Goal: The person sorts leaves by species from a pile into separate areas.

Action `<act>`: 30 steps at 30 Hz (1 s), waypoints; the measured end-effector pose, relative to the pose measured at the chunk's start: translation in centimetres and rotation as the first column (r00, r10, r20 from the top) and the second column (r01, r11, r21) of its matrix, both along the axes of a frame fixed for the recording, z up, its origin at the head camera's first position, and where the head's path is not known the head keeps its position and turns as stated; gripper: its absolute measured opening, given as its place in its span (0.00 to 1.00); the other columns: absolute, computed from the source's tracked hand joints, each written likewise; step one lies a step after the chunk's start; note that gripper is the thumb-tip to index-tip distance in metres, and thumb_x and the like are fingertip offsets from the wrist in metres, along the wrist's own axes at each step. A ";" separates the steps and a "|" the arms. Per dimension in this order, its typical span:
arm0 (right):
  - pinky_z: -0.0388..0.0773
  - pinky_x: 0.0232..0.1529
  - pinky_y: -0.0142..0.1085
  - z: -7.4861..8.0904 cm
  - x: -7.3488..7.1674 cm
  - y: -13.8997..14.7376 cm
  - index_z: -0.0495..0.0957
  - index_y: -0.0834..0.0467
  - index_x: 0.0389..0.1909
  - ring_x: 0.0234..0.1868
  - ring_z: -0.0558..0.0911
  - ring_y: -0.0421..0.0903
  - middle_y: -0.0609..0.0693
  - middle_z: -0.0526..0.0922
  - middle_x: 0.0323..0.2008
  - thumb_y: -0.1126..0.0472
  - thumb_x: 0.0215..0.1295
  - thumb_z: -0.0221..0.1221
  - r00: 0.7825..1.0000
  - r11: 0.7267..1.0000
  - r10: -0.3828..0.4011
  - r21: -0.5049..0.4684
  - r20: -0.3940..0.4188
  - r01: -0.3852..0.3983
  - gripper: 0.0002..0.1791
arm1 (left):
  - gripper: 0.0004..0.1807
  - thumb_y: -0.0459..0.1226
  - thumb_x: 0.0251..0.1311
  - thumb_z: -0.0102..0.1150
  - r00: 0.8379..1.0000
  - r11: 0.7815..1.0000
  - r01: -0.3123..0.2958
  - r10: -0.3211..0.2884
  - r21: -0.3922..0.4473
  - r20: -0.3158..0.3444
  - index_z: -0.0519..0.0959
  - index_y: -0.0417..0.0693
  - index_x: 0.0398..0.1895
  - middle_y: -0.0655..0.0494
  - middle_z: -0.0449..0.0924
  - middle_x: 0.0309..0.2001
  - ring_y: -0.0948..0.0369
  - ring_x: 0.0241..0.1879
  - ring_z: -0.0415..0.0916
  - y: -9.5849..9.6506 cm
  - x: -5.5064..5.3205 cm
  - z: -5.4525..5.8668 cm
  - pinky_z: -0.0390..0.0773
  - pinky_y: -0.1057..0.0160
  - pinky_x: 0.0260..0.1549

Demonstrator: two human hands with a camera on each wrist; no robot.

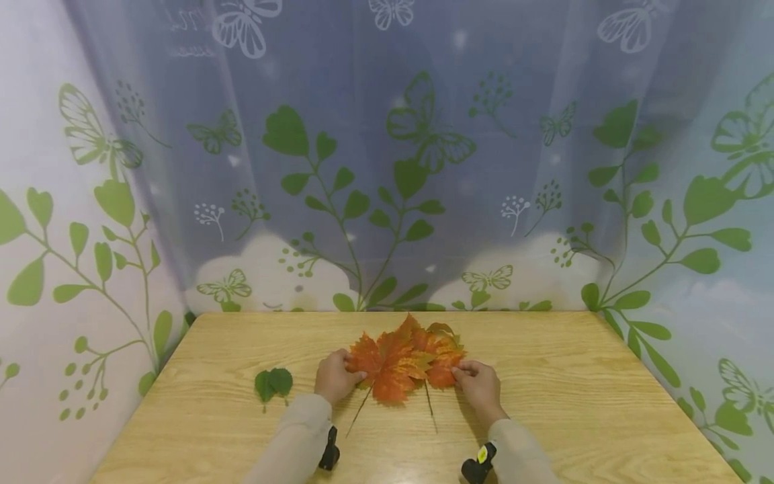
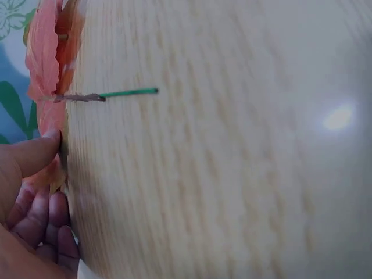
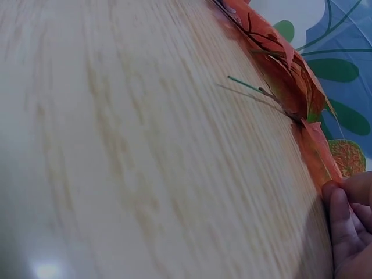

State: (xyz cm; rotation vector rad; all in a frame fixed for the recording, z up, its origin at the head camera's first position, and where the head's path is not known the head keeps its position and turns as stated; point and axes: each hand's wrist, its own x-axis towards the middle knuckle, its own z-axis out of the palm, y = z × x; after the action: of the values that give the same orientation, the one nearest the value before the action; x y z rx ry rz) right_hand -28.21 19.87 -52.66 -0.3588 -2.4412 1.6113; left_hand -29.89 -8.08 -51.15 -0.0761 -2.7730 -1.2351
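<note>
Pale sleeves [image 1: 290,440] are stretching over a surface [image 1: 605,403]; left hand [image 1: 334,379] and right hand [image 1: 482,390] are pinching opposite edges of orange leaves [image 1: 393,370] between them, the spread running sideways, stems [image 1: 359,413] splaying toward the sleeves.

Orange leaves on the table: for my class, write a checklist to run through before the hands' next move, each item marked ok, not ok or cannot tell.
1. Left hand holds the left edge of the orange leaves: ok.
2. Right hand pinches their right edge: ok.
3. Visible stems point towards the person: ok.
4. Orange leaves lie separate from one another: not ok, they overlap.
5. Green leaves lie apart from the orange ones: ok, on the table left of the left hand.
6. Exact number of orange leaves: cannot tell, the overlap hides parts.
</note>
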 end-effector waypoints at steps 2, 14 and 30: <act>0.76 0.27 0.28 -0.1 0.0 -0.1 0.82 0.70 0.39 0.27 0.78 0.38 0.54 0.82 0.28 0.64 0.62 0.63 1.000 1.000 -0.010 0.024 -0.004 0.010 0.11 | 0.15 0.36 0.48 0.73 1.000 1.000 -0.005 0.005 -0.009 0.001 0.77 0.36 0.31 0.49 0.78 0.26 0.56 0.25 0.73 0.0 0.1 0.1 0.73 0.60 0.23; 0.72 0.30 0.35 -0.4 0.0 -0.6 0.83 0.65 0.33 0.29 0.78 0.44 0.53 0.82 0.27 0.58 0.58 0.67 0.996 0.982 -0.049 0.178 -0.074 0.062 0.12 | 0.29 0.34 0.51 0.71 0.996 0.998 0.021 -0.015 0.061 -0.089 0.57 0.51 0.11 0.63 0.51 0.11 0.65 0.14 0.47 -0.3 0.6 -0.1 0.50 0.68 0.16; 0.71 0.28 0.33 0.3 0.2 -0.6 0.82 0.68 0.35 0.29 0.77 0.45 0.54 0.82 0.27 0.62 0.60 0.65 0.998 0.990 -0.049 0.130 -0.036 0.053 0.11 | 0.31 0.35 0.51 0.71 0.997 0.988 0.024 -0.012 0.152 -0.078 0.54 0.54 0.09 0.65 0.47 0.11 0.66 0.15 0.43 -1.0 1.1 -1.2 0.50 0.68 0.17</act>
State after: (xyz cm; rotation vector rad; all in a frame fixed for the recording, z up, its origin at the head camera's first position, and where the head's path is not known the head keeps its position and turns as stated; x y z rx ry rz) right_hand -27.99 19.27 -52.37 -0.3673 -2.4757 1.4172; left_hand -28.76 -9.04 -52.36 -0.1340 -2.6085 -1.4133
